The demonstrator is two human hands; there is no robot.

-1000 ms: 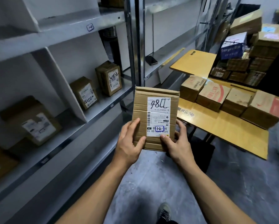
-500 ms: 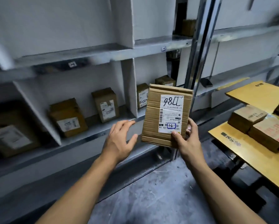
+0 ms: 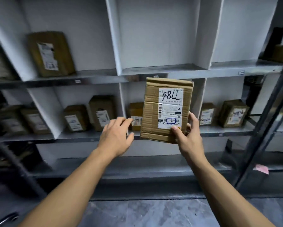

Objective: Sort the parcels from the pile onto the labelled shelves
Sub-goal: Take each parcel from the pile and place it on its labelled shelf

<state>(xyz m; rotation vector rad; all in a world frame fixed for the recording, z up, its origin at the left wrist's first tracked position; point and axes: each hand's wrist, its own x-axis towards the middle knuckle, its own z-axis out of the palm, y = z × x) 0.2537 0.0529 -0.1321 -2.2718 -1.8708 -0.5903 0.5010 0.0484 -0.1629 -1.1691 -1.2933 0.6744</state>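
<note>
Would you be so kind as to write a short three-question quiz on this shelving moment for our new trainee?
1. True or false: the left hand grips the held parcel.
2. Where does the right hand hold that parcel? A) top edge B) lower right corner C) left side
3. How many parcels stand in the middle-shelf compartment just right of the held parcel?

Key: 1 false; 2 B; 3 two.
</note>
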